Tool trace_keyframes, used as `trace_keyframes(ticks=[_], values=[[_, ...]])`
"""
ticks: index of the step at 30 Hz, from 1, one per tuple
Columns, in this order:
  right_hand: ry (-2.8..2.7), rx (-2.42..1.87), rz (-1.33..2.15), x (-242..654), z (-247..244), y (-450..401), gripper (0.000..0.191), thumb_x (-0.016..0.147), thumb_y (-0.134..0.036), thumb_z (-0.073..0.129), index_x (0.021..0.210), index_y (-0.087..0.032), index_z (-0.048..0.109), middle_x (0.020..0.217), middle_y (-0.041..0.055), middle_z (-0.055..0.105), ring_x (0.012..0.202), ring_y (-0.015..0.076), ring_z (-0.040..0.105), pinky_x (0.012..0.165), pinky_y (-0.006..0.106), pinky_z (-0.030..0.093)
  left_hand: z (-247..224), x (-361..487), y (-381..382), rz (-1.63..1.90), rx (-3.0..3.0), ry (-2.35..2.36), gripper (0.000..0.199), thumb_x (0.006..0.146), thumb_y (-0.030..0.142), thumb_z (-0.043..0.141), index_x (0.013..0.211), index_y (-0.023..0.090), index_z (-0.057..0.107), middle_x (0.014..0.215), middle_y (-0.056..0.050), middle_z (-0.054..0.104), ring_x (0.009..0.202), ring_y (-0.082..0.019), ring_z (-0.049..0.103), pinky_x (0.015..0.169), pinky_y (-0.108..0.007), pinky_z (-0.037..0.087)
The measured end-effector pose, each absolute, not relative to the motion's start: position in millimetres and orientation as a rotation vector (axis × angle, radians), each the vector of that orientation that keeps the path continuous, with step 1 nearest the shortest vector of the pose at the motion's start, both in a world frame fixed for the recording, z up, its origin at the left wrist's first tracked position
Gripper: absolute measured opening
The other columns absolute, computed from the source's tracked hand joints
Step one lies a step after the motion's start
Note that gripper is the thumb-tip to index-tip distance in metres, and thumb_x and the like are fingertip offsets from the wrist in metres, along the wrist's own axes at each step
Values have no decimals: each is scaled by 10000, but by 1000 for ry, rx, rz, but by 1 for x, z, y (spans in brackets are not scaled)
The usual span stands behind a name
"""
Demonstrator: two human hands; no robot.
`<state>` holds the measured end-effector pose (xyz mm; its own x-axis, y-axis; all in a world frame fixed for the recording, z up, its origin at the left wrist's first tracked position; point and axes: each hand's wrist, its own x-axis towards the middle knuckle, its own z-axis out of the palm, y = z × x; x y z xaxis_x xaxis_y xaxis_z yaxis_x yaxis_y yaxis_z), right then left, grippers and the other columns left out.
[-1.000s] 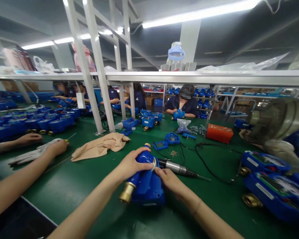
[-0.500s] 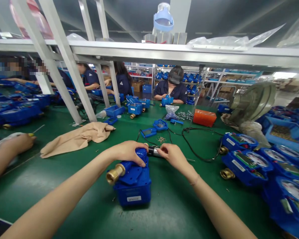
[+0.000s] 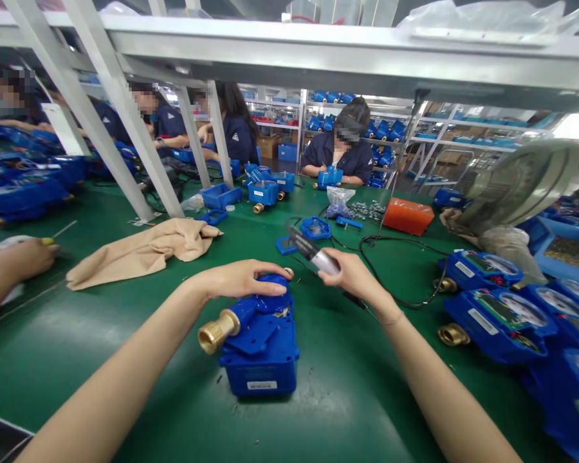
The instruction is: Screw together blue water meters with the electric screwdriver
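Note:
A blue water meter [image 3: 260,363] with a brass threaded pipe end [image 3: 219,331] stands on the green table in front of me. My left hand [image 3: 244,278] grips the rounded top of it, thumb and fingers curved over the blue housing. To the right, my right hand [image 3: 350,273] is closed around an electric screwdriver [image 3: 324,262], silver and black, tilted up and apart from the meter; its bit end is blurred. Beyond the screwdriver lie a blue frame-like cover [image 3: 316,227] and a smaller blue lid [image 3: 286,245].
At right sit several open blue meters [image 3: 499,321] and a grey fan [image 3: 525,177]. An orange box [image 3: 408,216] and a black cable [image 3: 390,292] lie further back. A beige cloth [image 3: 147,251] is at left, near a co-worker's hand [image 3: 31,257]. A metal shelf [image 3: 289,54] spans overhead.
My right hand has lifted the screwdriver and swung it up, away from the meter. My left hand stays on the meter's top. The view has tilted downward.

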<state>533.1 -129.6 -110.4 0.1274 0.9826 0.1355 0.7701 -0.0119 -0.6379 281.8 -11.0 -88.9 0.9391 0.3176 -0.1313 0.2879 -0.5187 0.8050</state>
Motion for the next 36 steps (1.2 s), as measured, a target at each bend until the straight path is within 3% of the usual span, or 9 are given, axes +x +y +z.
trace_keyframes(ticks=[3,5,10,18,28,36], values=[[-1518,-1613,510,533,-75,-129,412,855,-437,568,1165,-199,439,860,18,582,729,175,594,688,329,505,-99,287,-10,123,2067,392,449,813,534,668,1210,326,676,1330,20,644,1286,-232,538,1088,-296,366],[-1332,-1345,608,521,-55,-125,420,849,-478,578,1127,-235,378,798,-29,528,653,134,555,619,292,495,-105,290,-12,163,2035,382,428,816,527,667,1195,327,685,1314,19,654,1285,-234,537,1096,-307,362],[-970,-717,944,474,-32,-110,344,749,-239,725,935,-217,437,620,-89,499,489,61,465,492,194,404,-117,288,-17,293,2052,492,425,863,559,586,1207,327,680,1250,-15,661,1191,-237,575,1075,-334,377],[-1021,-793,942,444,-37,-102,313,730,-180,674,940,-209,445,510,-103,508,384,75,429,410,205,372,-125,291,-25,366,1928,519,463,855,563,585,1185,251,671,1182,-15,692,1087,-244,614,1046,-337,401],[-1129,-824,920,430,-37,-109,265,766,-171,643,934,-213,443,507,-104,518,378,85,454,392,201,406,-126,293,-34,352,1752,526,530,859,608,559,1215,226,652,1196,-2,701,1118,-261,617,997,-329,451],[-1201,-992,1016,414,-64,-108,281,706,-142,633,885,-218,429,494,-112,492,359,86,469,387,195,394,-145,292,-33,449,1781,561,520,869,627,490,989,164,697,1051,-48,734,1056,-283,623,913,-317,482]])
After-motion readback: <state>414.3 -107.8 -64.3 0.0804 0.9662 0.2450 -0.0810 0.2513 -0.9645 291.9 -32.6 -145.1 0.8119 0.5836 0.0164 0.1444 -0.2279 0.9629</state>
